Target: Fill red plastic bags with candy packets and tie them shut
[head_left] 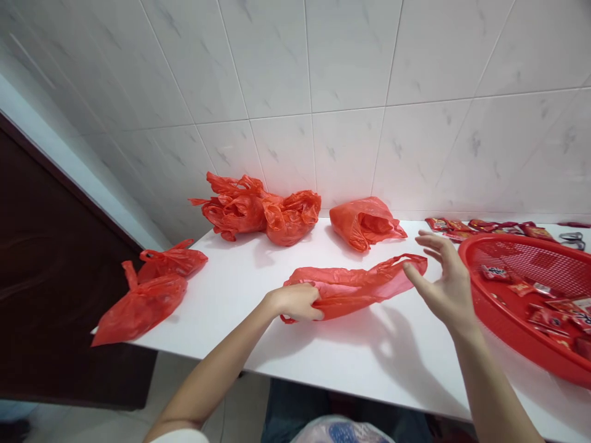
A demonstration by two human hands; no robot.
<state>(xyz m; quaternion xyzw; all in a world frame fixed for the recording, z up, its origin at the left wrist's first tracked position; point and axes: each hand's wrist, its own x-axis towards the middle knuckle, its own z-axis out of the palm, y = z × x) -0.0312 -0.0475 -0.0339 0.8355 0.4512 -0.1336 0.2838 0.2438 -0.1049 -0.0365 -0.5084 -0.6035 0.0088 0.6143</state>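
Our left hand (pixel 295 301) clenched on a crumpled red plastic bag (pixel 355 289) atop a white tabletop (pixel 369 351); our right hand (pixel 447 286) open wide just beside the bag's handle, near a red mesh basket (pixel 508 335) of snack packets (pixel 549 317). A hard tug could tear the thin film or drag it askew.

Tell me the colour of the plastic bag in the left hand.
The bag is orange-red, best seen in the head view.
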